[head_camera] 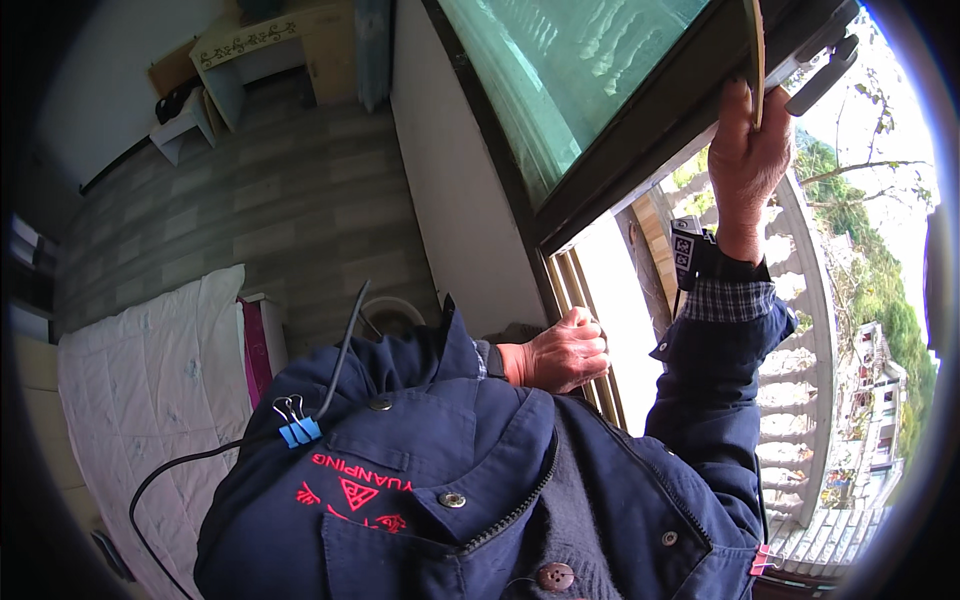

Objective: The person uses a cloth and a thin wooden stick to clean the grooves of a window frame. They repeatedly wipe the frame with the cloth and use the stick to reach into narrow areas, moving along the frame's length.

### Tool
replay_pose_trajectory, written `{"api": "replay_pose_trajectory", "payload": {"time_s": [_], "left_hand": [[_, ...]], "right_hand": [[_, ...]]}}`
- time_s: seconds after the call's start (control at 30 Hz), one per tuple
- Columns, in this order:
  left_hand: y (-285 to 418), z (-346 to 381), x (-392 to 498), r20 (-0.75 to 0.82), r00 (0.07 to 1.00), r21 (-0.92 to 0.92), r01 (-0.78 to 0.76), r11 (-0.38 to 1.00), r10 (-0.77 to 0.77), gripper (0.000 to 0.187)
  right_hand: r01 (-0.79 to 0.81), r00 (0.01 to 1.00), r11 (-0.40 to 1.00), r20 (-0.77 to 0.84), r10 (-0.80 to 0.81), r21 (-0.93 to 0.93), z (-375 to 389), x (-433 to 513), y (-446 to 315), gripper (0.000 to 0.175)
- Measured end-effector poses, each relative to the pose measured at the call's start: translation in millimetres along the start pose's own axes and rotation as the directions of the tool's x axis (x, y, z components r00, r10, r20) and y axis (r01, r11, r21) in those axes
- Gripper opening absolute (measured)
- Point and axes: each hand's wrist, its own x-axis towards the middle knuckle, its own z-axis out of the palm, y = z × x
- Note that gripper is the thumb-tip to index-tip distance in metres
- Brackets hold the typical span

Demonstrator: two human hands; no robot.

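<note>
My right hand (750, 161) is raised at the upper right, against the dark frame (637, 112) of a glass window sash. A thin, slightly curved strip (757, 67) with a pale edge is pinched in its fingers; its upper end runs out of view. Just beyond the fingertips is a dark window handle (823, 77). Lower down, my left hand (564, 352) is curled into a fist beside the metal window track (574, 281). Nothing shows in that fist, though the palm side is hidden. Greenish glass (577, 67) fills the sash.
Outside stands a white balustrade (814, 337), with trees beyond. Indoors, a bed with a pale quilt (157, 360) is at left, and a round bin (394, 316) sits by the wall. A desk (259, 37) and stool (184, 124) stand farther back. A black cable (161, 472) loops beside my jacket.
</note>
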Motion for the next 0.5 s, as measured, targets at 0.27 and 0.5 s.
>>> {"api": "replay_pose_trajectory", "payload": {"time_s": [0.27, 0.5], "left_hand": [[23, 13, -12, -0.053, 0.995, -0.165, -0.089, 0.982, 0.081, 0.022], [36, 19, -17, -0.017, 0.994, -0.235, -0.111, 0.966, 0.110, 0.023]], "right_hand": [[-0.146, 0.989, 0.987, 0.027, 0.144, 0.063, -2, -5, -2, 0.032], [-0.108, 0.993, 0.992, -0.045, 0.111, 0.061, 7, -9, -18, 0.038]]}}
